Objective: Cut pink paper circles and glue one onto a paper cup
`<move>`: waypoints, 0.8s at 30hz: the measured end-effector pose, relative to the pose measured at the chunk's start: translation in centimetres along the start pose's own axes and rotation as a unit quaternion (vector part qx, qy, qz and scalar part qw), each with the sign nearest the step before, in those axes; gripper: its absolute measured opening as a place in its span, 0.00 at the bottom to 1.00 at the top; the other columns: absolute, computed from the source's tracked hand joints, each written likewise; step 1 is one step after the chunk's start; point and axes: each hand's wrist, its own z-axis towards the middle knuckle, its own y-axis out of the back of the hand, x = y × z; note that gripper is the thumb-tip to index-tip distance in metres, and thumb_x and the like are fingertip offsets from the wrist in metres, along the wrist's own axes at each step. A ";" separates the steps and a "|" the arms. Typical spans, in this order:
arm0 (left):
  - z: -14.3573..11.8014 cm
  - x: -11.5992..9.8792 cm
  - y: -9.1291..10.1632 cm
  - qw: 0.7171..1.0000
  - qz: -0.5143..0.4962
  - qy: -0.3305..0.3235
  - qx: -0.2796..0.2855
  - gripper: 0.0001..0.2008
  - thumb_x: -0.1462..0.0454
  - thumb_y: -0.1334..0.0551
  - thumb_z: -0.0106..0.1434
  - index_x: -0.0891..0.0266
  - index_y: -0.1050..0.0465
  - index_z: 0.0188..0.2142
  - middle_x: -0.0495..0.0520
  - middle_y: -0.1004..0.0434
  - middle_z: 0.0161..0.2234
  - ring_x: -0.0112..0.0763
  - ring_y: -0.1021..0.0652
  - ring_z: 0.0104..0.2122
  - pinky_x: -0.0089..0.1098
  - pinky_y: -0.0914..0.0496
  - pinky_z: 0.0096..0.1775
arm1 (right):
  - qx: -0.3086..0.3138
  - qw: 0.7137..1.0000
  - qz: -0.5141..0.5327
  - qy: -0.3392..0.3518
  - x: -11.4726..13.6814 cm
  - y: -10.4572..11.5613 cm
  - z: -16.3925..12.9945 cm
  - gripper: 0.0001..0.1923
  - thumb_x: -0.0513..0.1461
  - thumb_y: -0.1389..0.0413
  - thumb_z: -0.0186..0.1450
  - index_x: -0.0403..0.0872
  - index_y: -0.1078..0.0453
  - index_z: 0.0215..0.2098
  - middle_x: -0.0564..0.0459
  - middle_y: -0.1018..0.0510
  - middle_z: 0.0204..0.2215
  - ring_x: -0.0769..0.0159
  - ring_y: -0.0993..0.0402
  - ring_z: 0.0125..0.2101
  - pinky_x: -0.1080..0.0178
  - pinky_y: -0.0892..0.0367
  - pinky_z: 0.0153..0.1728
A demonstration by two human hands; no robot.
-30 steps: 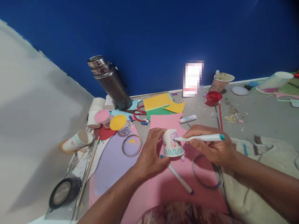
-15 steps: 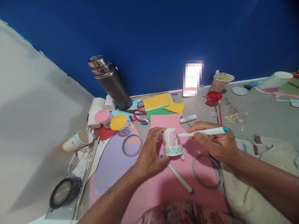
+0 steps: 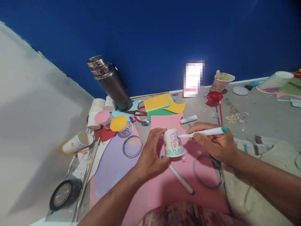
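Observation:
My left hand grips a white paper cup from its left side, the cup standing upside down over pink paper. Drawn on the cup are green grass, red flowers and a pink-purple window shape. In my right hand is a white marker with a teal end, its tip at the right edge of the window drawing. A white marker with a blue end lies below the cup. Another marker with a pink end shows partly from behind the cup's rim.
Bangles lie on purple paper and on the pink sheet. Decorated cups, stacked cups and a steel flask stand at left. A red paint jar is at back right, cloth at right, black tape at lower left.
The view has shifted very slightly. My right hand and marker have moved a little left, the tip staying by the window drawing. My left hand keeps its hold on the cup.

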 end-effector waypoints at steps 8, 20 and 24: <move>0.1 -0.1 0.0 1.000 -0.001 0.004 0.001 0.38 0.74 0.35 0.49 0.54 0.40 0.59 0.59 0.36 0.57 0.46 0.31 0.58 0.47 0.31 0.57 | 0.000 1.000 0.010 0.010 0.1 0.0 0.0 0.07 0.38 0.43 0.70 0.48 0.22 0.40 0.50 0.16 0.33 0.62 0.19 0.30 0.63 0.24 0.33; 0.1 -0.2 0.0 1.000 -0.006 0.005 0.007 0.39 0.74 0.36 0.48 0.55 0.40 0.59 0.59 0.36 0.57 0.44 0.31 0.58 0.46 0.32 0.57 | 0.005 1.000 0.015 0.002 0.0 -0.1 0.0 0.06 0.37 0.43 0.70 0.48 0.23 0.40 0.51 0.16 0.33 0.64 0.20 0.31 0.64 0.25 0.34; 0.1 -0.1 0.1 1.000 -0.013 0.004 0.008 0.39 0.75 0.36 0.48 0.55 0.40 0.60 0.58 0.36 0.57 0.45 0.31 0.58 0.46 0.32 0.57 | -0.012 1.000 0.017 -0.004 -0.1 0.0 -0.1 0.06 0.38 0.43 0.71 0.49 0.23 0.40 0.52 0.16 0.34 0.65 0.20 0.31 0.65 0.27 0.31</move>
